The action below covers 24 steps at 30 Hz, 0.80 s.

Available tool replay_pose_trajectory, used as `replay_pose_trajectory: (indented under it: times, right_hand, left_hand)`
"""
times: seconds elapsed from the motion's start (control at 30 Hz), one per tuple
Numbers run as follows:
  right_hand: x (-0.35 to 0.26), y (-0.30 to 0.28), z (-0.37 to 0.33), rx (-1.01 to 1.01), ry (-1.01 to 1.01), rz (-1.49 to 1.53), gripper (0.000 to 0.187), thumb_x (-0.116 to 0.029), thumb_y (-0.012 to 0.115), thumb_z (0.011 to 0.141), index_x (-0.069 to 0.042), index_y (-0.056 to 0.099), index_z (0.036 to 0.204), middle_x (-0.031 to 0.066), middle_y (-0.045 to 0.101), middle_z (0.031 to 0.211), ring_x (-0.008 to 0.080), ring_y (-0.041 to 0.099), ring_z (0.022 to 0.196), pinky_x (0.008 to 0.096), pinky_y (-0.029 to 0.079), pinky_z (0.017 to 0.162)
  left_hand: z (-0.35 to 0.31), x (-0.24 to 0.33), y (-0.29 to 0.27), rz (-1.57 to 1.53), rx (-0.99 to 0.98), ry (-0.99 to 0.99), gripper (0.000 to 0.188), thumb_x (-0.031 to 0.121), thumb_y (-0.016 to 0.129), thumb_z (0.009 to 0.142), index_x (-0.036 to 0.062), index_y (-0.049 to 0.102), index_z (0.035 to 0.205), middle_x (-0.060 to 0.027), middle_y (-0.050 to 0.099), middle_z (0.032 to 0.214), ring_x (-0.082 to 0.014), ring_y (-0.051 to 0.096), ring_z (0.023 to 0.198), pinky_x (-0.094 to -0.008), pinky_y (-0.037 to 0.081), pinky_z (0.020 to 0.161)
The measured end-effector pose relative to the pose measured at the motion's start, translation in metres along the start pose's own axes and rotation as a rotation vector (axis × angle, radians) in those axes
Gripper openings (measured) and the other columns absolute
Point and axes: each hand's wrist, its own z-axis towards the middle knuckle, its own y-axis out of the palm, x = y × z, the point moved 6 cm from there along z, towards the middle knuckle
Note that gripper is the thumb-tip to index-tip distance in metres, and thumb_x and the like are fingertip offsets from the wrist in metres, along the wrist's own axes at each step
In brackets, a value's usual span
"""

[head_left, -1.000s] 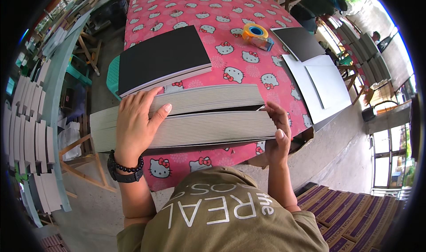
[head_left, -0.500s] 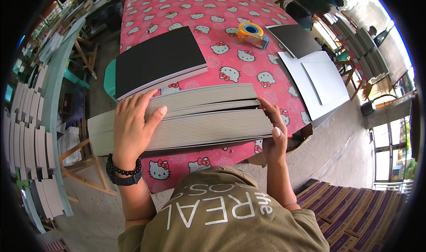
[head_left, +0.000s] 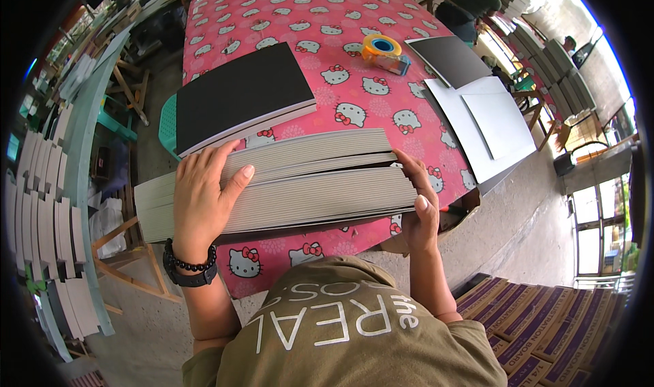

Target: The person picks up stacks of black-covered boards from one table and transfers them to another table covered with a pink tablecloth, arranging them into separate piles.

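A thick stack of pale grey-edged boards or sheets lies in front of me near the table's front edge, its layered edges facing up toward me. Dark gaps split it into bundles, and a thin dark layer shows along its near side. My left hand lies across the left part, fingers reaching over the far edge and thumb apart on the layered face. At the right end my right hand is closed round the corner, thumb on the near side and fingers on the far side.
The table wears a pink patterned cover. On it are a black-covered block, a tape dispenser, a dark sheet and white sheets. Cartons stand low right; stacked blocks line a left bench. A person is far right.
Both hands stay in place on the stack, with barely any movement. The person at the back right has shifted a little.
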Motion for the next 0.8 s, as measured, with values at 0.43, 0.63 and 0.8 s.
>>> replay_pose_trajectory:
  times: [0.43,0.63,0.8]
  right_hand:
    - [-0.0001,-0.0021,0.0045,-0.059,0.140,0.145,0.080,-0.053,0.054,0.067,0.006,0.046,0.121,0.0073,0.041,0.106,0.0162,0.041,0.094,0.0283,0.031,0.087]
    - [0.0024,-0.0035,0.0051,-0.060,0.135,0.176,0.077,-0.050,0.054,0.068,0.006,0.046,0.120,0.0073,0.040,0.106,0.0164,0.043,0.094,0.0282,0.032,0.087]
    - [0.0008,-0.0042,0.0067,-0.074,0.157,0.170,0.074,-0.047,0.056,0.066,0.005,0.047,0.118,0.0069,0.040,0.105,0.0155,0.043,0.093,0.0277,0.032,0.086]
  left_hand:
    - [-0.0001,-0.0004,0.0007,0.011,-0.012,-0.009,0.045,0.042,0.049,0.087,0.0065,0.054,0.114,-0.0081,0.058,0.098,-0.0256,0.051,0.093,-0.0373,0.033,0.090]
    - [-0.0001,-0.0006,0.0011,0.009,-0.028,-0.017,0.046,0.043,0.048,0.087,0.0066,0.054,0.114,-0.0086,0.057,0.098,-0.0260,0.050,0.094,-0.0379,0.033,0.091]
    - [-0.0005,-0.0007,0.0006,0.014,-0.026,-0.010,0.045,0.042,0.047,0.087,0.0066,0.053,0.114,-0.0086,0.057,0.098,-0.0265,0.050,0.095,-0.0385,0.033,0.091]
